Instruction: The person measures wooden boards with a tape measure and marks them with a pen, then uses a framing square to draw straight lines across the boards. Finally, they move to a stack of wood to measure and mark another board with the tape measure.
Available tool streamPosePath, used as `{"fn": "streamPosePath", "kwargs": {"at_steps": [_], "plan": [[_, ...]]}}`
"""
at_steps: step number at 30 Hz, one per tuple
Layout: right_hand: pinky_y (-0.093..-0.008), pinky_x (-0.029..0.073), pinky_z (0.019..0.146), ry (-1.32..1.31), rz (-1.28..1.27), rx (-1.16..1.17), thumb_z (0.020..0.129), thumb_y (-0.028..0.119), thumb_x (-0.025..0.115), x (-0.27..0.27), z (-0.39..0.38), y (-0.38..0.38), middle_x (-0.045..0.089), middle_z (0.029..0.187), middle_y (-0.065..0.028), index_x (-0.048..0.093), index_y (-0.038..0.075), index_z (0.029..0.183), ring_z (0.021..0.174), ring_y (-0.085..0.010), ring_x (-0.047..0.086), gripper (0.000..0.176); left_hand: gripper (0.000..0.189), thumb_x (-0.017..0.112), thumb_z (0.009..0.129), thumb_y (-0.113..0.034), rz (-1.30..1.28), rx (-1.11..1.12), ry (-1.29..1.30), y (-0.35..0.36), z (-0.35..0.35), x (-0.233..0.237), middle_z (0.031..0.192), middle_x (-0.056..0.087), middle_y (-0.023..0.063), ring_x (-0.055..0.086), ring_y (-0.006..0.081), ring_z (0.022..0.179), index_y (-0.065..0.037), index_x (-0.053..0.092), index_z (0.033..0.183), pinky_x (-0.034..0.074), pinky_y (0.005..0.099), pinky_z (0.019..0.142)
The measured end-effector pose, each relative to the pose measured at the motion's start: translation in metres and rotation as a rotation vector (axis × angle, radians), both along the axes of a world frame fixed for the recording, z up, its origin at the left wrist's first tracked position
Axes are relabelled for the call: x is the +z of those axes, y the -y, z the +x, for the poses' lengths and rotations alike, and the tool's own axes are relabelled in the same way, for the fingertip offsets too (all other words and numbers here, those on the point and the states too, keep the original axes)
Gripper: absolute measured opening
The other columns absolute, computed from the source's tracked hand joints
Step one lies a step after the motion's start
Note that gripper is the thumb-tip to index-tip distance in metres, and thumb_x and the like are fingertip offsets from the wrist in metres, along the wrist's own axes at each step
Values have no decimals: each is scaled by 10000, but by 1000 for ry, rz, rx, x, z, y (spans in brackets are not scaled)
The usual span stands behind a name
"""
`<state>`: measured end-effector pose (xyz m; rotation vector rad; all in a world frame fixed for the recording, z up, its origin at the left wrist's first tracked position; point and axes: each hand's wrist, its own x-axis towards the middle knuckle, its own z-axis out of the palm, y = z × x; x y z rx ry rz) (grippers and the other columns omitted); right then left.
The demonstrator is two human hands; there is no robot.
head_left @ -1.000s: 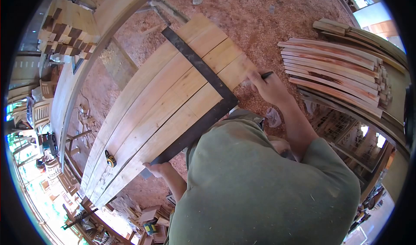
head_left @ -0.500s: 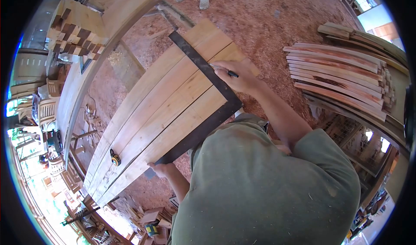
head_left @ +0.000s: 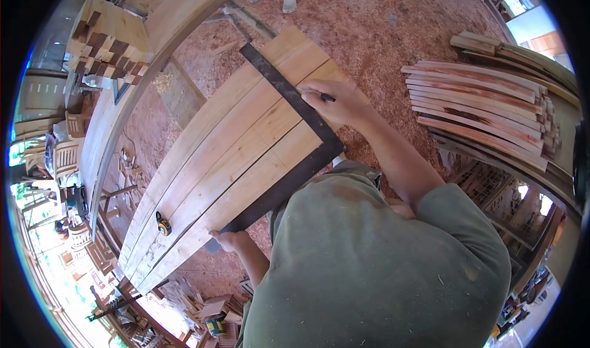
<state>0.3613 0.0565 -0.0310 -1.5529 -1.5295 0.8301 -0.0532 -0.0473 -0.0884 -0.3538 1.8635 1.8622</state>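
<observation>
A large dark L-shaped square (head_left: 289,93) lies over several long wooden boards (head_left: 215,157) set side by side. My right hand (head_left: 338,102) grips a dark pen (head_left: 326,96), its tip against the edge of the square's crosswise arm. The fingers are pinched around the pen. At the other end, my left hand (head_left: 227,240) is closed on the end of the square's long arm, by the near edge of the boards. A yellow and black tape measure (head_left: 163,225) rests on the boards toward their far left end.
A stack of curved planks (head_left: 479,108) stands at the right. Cut wooden blocks (head_left: 114,40) are piled at the upper left beside a long curved worktop (head_left: 153,56). Another person's feet (head_left: 289,5) show at the top, on the shavings-covered floor (head_left: 362,34).
My right hand has shifted slightly up and to the left along the square with the pen. The left hand and the square stay where they were.
</observation>
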Motion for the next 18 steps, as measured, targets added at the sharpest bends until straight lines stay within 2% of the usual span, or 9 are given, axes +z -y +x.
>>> {"fn": "streamPosePath", "kwargs": {"at_steps": [2, 5, 6, 8, 10, 11, 14, 15, 18], "plan": [[-331, 512, 790, 2, 89, 46, 919, 226, 609, -19, 1, -5, 702, 928, -113, 673, 67, 1079, 880, -239, 684, 235, 645, 603, 930, -403, -14, -2, -7, -1, 1, 2, 1299, 557, 203, 604, 357, 1117, 137, 487, 1264, 537, 489, 945], [-344, 508, 768, 47, 57, 79, 911, 214, 607, -11, 5, 2, 694, 899, -129, 678, 48, 1039, 883, -252, 677, 221, 632, 603, 932, -393, -31, 13, -15, 0, 2, 2, 1290, 563, 205, 608, 357, 1111, 140, 492, 1255, 542, 486, 938], [-344, 508, 768, 49, 55, 83, 911, 214, 607, -6, 8, 6, 694, 899, -129, 678, 48, 1039, 883, -252, 677, 221, 612, 609, 933, -367, -20, 22, -26, 0, -1, -1, 1271, 566, 215, 610, 370, 1090, 142, 484, 1250, 554, 513, 903], [-373, 492, 687, 115, -17, 119, 885, 209, 619, 4, 15, 18, 666, 804, -138, 659, 31, 945, 781, -296, 658, 193, 593, 614, 935, -341, -9, 35, -33, 0, -3, -4, 1252, 568, 226, 611, 383, 1068, 145, 476, 1246, 566, 540, 867], [-378, 492, 682, 146, -32, 167, 882, 207, 619, 13, 23, 30, 664, 794, -140, 661, 35, 929, 767, -302, 654, 183, 633, 623, 918, -382, 3, 7, -32, 2, -4, -5, 1263, 579, 202, 621, 354, 1080, 148, 494, 1239, 557, 478, 917], [-384, 492, 678, 173, -47, 210, 879, 204, 618, 15, 25, 36, 662, 784, -142, 663, 40, 912, 754, -307, 650, 174, 633, 623, 918, -382, 0, 12, -29, 3, -4, -5, 1263, 579, 202, 621, 354, 1080, 148, 494, 1239, 557, 478, 917], [-379, 492, 676, 98, -26, 214, 881, 200, 612, 16, 26, 55, 661, 791, -147, 665, 44, 913, 746, -316, 642, 168, 632, 634, 911, -378, 6, 20, -18, 0, 1, 3, 1249, 585, 201, 624, 356, 1070, 146, 494, 1236, 560, 477, 909], [-379, 492, 676, 98, -26, 213, 881, 200, 612, 19, 27, 59, 661, 791, -147, 665, 44, 913, 746, -316, 642, 168, 616, 624, 924, -358, -24, 27, -31, -1, 4, 6, 1259, 570, 215, 617, 367, 1070, 151, 482, 1240, 564, 505, 887], [-343, 470, 710, 175, -147, 188, 903, 160, 594, 31, 30, 62, 655, 830, -142, 687, 28, 988, 770, -273, 618, 182, 605, 615, 936, -342, -19, 25, -37, -2, 0, 0, 1271, 557, 227, 612, 378, 1070, 154, 468, 1251, 567, 531, 868]]}}
